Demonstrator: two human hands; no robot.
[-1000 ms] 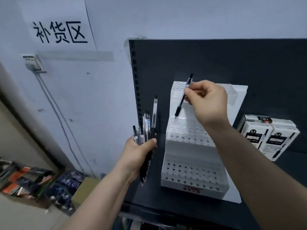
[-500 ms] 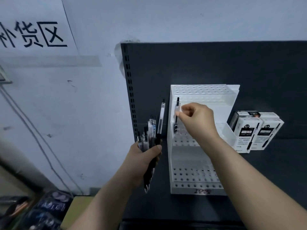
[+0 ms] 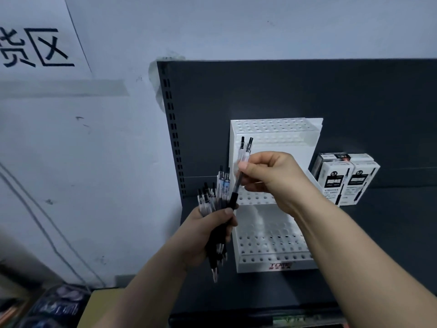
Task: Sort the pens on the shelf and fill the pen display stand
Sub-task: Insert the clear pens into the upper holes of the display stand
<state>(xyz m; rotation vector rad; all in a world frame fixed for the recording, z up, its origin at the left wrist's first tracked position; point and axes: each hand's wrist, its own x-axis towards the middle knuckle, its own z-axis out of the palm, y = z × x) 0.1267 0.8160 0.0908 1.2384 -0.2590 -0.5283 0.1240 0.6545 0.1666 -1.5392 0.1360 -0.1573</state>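
a dark grey metal shelf (image 3: pixel 402 216) carries a white tiered plastic pen stand (image 3: pixel 260 266). white cardboard pen boxes (image 3: pixel 354 183) stand just right of it.

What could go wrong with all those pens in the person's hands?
The right hand pinches a single pen whose black grip end sits against the bunch of pens that the left hand grips. Drawing it out could drag others loose, and they might fall. Its top is also close to the standing pen in the display stand; a bump might tip that one.
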